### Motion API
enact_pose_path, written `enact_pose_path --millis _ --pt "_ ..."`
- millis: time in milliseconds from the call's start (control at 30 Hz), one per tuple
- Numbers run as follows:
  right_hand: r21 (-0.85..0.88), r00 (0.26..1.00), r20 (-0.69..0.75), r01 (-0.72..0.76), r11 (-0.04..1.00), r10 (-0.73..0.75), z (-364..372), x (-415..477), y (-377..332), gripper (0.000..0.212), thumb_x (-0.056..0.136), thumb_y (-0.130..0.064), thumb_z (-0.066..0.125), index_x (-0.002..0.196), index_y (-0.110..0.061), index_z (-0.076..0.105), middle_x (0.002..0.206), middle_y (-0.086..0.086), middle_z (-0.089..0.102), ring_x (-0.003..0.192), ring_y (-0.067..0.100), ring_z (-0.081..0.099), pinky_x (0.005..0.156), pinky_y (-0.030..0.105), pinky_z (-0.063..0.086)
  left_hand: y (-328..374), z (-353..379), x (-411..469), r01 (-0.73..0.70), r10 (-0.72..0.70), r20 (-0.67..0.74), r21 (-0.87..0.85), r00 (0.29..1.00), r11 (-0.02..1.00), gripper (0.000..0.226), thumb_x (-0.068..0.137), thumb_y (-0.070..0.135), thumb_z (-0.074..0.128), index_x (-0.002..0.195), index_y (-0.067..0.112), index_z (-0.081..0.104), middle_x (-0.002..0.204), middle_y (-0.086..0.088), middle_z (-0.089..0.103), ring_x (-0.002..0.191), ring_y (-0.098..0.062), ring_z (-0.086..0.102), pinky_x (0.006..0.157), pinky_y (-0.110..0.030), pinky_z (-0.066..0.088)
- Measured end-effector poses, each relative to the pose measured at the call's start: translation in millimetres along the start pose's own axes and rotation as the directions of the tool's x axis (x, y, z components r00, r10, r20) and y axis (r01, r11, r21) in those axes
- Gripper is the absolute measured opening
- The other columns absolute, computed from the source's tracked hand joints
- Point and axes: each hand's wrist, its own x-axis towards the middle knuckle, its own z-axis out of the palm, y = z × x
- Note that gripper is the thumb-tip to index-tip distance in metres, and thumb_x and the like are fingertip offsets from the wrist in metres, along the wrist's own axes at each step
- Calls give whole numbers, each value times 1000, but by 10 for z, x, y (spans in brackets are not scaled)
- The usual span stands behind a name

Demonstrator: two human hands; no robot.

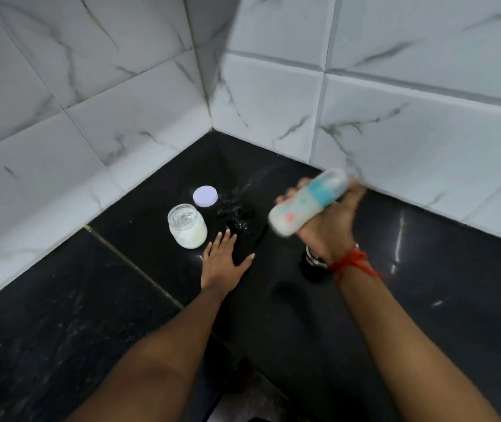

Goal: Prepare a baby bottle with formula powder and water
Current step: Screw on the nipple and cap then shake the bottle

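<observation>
My right hand (327,220) grips a baby bottle (305,201) with a blue collar and clear cap, held tilted above the black counter; the bottle is blurred and looks milky inside. My left hand (223,260) lies flat on the counter, fingers spread, holding nothing. Just left of its fingertips stands an open glass jar (186,225) with white formula powder in it. The jar's white lid (205,195) lies flat behind it.
A black stone counter (121,300) meets white marble-look tiled walls (273,102) in a corner. A dark flask with a metal rim (313,263) stands under my right wrist. Spilled white grains (240,222) and a small dark object lie right of the jar.
</observation>
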Motion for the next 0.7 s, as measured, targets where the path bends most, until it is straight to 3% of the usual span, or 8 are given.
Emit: enact_pose_path --millis 133,233,333,433,467,567,667,700 --pt "116 998 -69 23 993 -15 -11 56 28 77 70 -86 46 79 -11 59 75 8 59 73 27 57 82 43 45 -6 15 10 -5 5 9 -13 1000 1000 84 94 76 41 160 24 33 171 6 21 159 -10 7 129 -38 10" --pt "-164 999 -7 -35 986 34 69 135 96 67 68 -77 60 79 -11 58 75 9 58 72 27 55 82 43 46 4 -7 7 -10 10 -5 -2 1000 1000 84 94 76 41 161 25 33 171 7 21 159 -9 6 129 -38 9" --pt "6 995 -101 -23 1000 23 57 178 68 78 68 -86 47 79 -10 62 75 9 60 77 27 56 86 44 44 -7 15 6 -11 11 7 -13 1000 1000 84 94 77 41 160 25 34 171 7 22 159 -9 7 129 -38 10" --pt "-173 997 21 -66 983 71 88 207 75 72 64 -80 63 83 -11 56 76 11 57 72 27 55 82 44 48 1 -2 17 -8 8 -9 -14 1000 1000 84 94 76 42 160 25 35 171 6 22 159 -9 7 129 -39 10" --pt "-150 995 46 -79 986 86 112 181 80 71 68 -80 60 83 -10 55 76 11 57 73 28 56 80 44 48 3 -5 21 -9 9 -5 -9 1000 1000 84 94 76 42 160 25 34 171 6 22 159 -9 7 129 -39 10" --pt "56 998 -61 23 998 -20 91 205 8 77 75 -84 42 83 -10 57 76 10 59 76 28 59 81 42 46 3 10 4 3 -2 7 -29 1000 1000 84 94 75 43 160 24 35 171 6 21 159 -9 7 129 -38 9" --pt "-145 998 43 -34 989 41 207 170 49 66 72 -74 55 83 -9 53 74 11 56 71 28 55 79 42 47 -21 -2 7 -9 9 -15 -5 1000 1000 85 94 76 41 160 24 34 171 6 21 159 -10 8 129 -38 10" --pt "-92 999 19 -35 995 37 196 167 62 65 72 -73 53 84 -9 53 73 10 58 71 28 56 78 41 48 -26 13 22 -11 11 -7 -1 1000 1000 85 94 76 41 160 24 34 171 6 21 159 -10 8 129 -38 10"
